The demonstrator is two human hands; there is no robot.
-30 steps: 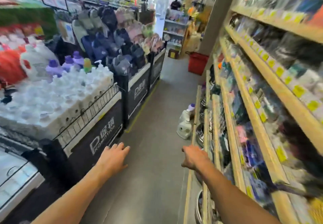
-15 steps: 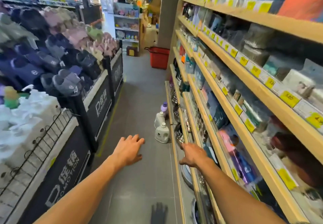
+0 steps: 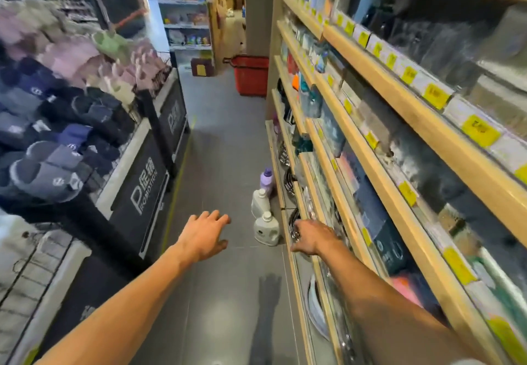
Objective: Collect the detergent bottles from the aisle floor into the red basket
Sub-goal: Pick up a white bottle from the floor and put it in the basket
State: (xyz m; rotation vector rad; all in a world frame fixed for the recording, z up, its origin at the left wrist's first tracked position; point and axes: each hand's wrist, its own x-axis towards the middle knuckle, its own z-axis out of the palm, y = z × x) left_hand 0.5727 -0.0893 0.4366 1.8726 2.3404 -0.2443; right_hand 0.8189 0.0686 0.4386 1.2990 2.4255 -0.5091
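Closing in on the bottles, nothing picked up yet.

Three detergent bottles stood in a row on the aisle floor at the foot of the right-hand shelving (image 3: 370, 165): nearest white jug (image 3: 266, 229), second white jug (image 3: 260, 200) behind it, purple-capped bottle (image 3: 267, 179) furthest. Versus a second earlier they sat much nearer the hands, so the walk-up looked nearly done. Left hand (image 3: 204, 235) hung over bare floor just left of the nearest white jug, fingers spread and released. Right hand (image 3: 312, 236) was at the lowest shelf edge just right of it, fingers loosely bent, holding nothing. Red basket (image 3: 251, 75) stood well apart down the aisle, so every pickup likely means a carry.
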